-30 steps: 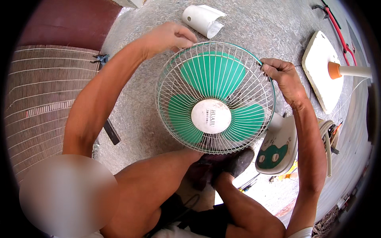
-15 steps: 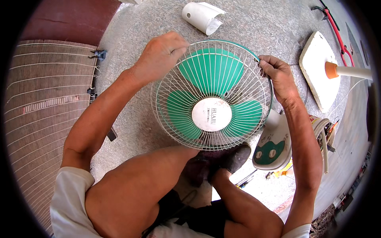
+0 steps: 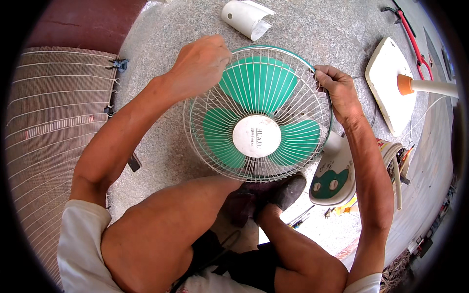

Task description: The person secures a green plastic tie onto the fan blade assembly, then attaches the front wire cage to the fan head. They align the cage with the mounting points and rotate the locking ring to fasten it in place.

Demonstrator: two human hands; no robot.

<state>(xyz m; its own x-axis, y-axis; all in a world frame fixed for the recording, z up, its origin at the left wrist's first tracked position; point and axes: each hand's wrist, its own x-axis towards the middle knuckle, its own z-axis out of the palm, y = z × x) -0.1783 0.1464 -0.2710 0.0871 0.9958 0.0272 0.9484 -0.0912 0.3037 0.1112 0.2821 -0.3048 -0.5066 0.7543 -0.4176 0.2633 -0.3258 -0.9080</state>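
A round wire fan guard [image 3: 198,141] with a green rim and a white round badge [image 3: 257,136] at its centre stands in front of my feet. Behind its wires show three green fan blades [image 3: 264,83]. My left hand [image 3: 202,63] is closed at the guard's upper left edge, its fingertips partly hidden. With thumb and fingers pinched, my right hand [image 3: 340,90] grips the rim at the upper right. Under my right forearm lies the fan's white base [image 3: 334,183] with a green panel and two knobs.
A curved white cover [image 3: 246,18] lies on the stone floor beyond the fan. On the right are a white stand plate with a pole [image 3: 391,88], a red-handled tool [image 3: 413,44] and a tub [image 3: 393,151] of tools. A slatted mat [image 3: 63,127] fills the left side.
The whole scene has shifted slightly up and left in view. Both hands keep nearly the same places on the guard's rim, and the fan stands as before.
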